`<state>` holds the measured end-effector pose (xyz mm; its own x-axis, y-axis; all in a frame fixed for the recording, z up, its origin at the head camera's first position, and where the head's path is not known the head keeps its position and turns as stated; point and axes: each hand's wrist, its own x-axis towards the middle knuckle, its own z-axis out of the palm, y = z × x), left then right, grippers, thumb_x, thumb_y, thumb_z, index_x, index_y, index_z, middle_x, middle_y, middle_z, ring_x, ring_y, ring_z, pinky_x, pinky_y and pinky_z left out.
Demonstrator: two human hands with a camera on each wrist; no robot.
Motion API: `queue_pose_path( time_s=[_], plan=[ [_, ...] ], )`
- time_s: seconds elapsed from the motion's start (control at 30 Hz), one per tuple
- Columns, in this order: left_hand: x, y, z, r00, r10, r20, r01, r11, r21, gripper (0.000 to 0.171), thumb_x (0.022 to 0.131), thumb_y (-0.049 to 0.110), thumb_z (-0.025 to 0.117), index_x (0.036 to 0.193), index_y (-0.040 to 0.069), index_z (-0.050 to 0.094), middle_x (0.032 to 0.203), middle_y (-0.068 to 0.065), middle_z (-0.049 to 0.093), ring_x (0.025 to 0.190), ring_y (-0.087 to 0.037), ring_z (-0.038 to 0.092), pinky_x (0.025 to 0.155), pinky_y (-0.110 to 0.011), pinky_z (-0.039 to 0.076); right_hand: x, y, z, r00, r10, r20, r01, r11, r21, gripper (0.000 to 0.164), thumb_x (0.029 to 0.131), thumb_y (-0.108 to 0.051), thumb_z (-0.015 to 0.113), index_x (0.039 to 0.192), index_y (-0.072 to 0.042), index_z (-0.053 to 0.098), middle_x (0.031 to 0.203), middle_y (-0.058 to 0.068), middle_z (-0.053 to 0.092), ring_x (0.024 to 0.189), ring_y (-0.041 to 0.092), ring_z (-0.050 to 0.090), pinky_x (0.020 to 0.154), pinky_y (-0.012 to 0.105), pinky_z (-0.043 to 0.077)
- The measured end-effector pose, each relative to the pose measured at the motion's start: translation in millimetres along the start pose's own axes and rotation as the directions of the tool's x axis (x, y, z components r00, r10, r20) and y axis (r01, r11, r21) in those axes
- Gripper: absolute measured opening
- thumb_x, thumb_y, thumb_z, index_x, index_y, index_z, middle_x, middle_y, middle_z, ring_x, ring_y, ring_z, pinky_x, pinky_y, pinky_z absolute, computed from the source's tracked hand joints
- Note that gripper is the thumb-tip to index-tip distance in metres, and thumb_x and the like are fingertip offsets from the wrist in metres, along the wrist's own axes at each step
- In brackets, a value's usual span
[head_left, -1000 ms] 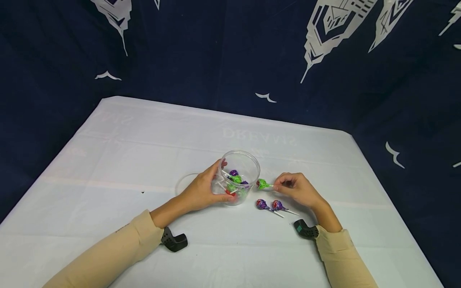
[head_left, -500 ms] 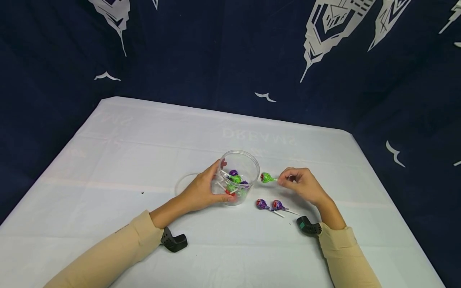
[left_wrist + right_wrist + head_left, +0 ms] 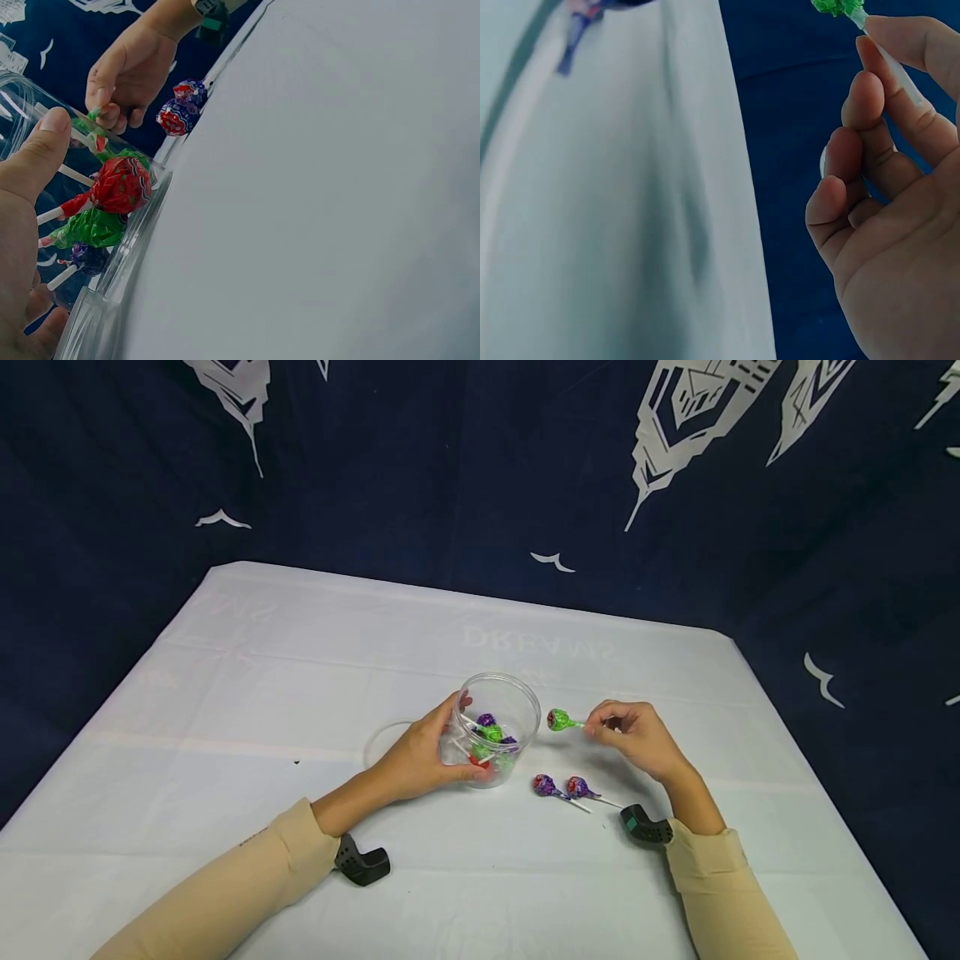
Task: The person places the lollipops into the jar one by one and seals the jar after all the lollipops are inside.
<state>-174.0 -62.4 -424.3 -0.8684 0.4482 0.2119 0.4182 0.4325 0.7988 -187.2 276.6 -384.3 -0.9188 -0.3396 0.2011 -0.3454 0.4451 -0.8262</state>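
Held lollipop: green lollipop (image 3: 558, 720), round head in shiny green wrap with a dark red patch, thin white stick.
Held lollipop, position: right of the clear jar (image 3: 522, 747), apart from its rim, raised over the white table (image 3: 480, 877).
Held lollipop, orientation: head points left, toward the jar; stick runs right into the fingers; long axis roughly left to right, stick end slightly nearer.
Right hand (image 3: 633, 735): thumb and index finger pinch the stick; the other fingers are loosely bent.
Left hand (image 3: 423, 760): curled around the left side of the jar, thumb on the near wall.
Jar: transparent, round, mouth facing up.
Jar contents: red lollipop (image 3: 121, 185), plus green and purple lollipops; sticks lie at mixed angles.
Loose pair: left purple lollipop (image 3: 543, 786) and right purple lollipop (image 3: 577, 787), side by side on the table, near and right of the jar; heads point left and far, sticks right and near.
Clear round item (image 3: 375, 737): left of the jar, partly hidden by the left hand.
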Motion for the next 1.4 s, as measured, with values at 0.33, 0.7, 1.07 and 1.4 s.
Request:
queue_pose_path(
  time_s=[0.33,0.7,1.07,1.4],
  plan=[
    [-0.3,0.9,-0.6,1.0,0.01,-0.003,-0.01,1.0,-0.001,0.112,0.073,0.041,0.088,0.158,0.01,0.021,0.151,-0.012,0.042,0.127,-0.03,0.051,0.107,-0.047,0.04,2,-13,-2,0.996,-0.081,-0.043,0.084,0.994,0.064,0.005,0.086,0.011,0.069,0.085,0.007,0.07,0.083,0.001,0.066,0.078,0.014,0.053,0.068,0.023,0.044],
    [-0.5,-0.2,-0.8,1.0,0.027,-0.011,-0.027,1.0,0.002,0.112,0.073,0.041,0.088,0.157,0.01,0.021,0.151,-0.01,0.043,0.126,-0.03,0.052,0.107,-0.046,0.041,6,-28,-4,0.99,-0.128,-0.066,0.134,0.987,0.095,0.008,0.085,0.015,0.067,0.083,0.008,0.068,0.082,0.0,0.066,0.08,0.015,0.052,0.072,0.024,0.044],
    [-0.9,-1.3,0.2,1.0,0.017,-0.008,-0.017,1.0,0.001,0.112,0.073,0.042,0.088,0.158,0.01,0.021,0.15,-0.012,0.042,0.126,-0.031,0.052,0.106,-0.046,0.041,13,-39,-2,0.99,-0.117,-0.073,0.124,0.988,0.088,0.009,0.084,0.015,0.066,0.085,0.006,0.069,0.083,-0.001,0.066,0.079,0.016,0.054,0.067,0.023,0.048],
    [-1.4,-0.5,0.0,0.999,0.031,-0.011,-0.031,1.0,-0.003,0.111,0.074,0.041,0.087,0.158,0.01,0.021,0.148,-0.013,0.045,0.124,-0.03,0.053,0.106,-0.047,0.042,22,-47,3,0.985,-0.152,-0.086,0.164,0.976,0.144,0.009,0.084,0.015,0.067,0.083,0.006,0.069,0.083,0.001,0.066,0.078,0.016,0.055,0.067,0.023,0.048]
  ],
)
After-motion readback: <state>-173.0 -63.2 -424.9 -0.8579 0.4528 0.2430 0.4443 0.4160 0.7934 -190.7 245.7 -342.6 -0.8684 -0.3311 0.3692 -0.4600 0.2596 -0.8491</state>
